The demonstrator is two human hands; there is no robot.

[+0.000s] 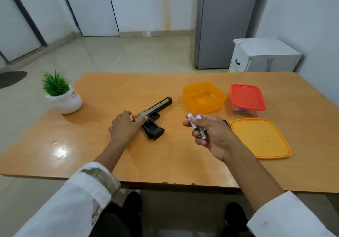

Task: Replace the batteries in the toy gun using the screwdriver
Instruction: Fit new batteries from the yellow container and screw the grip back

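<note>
A black and gold toy gun (156,114) lies on its side on the wooden table (128,154), muzzle pointing away to the right. My left hand (124,126) rests on its rear end, thumb along the slide. My right hand (209,134) hovers palm-up to the right of the gun and holds two silver batteries (197,126) between thumb and fingers. A small dark tip (225,122) shows just behind my right hand; I cannot tell what it is. No screwdriver is clearly visible.
An open orange container (203,97) stands behind my right hand, its orange lid (259,138) lying to the right. A clear box with a red lid (247,98) sits at the back right. A potted plant (62,95) stands at the table's left corner.
</note>
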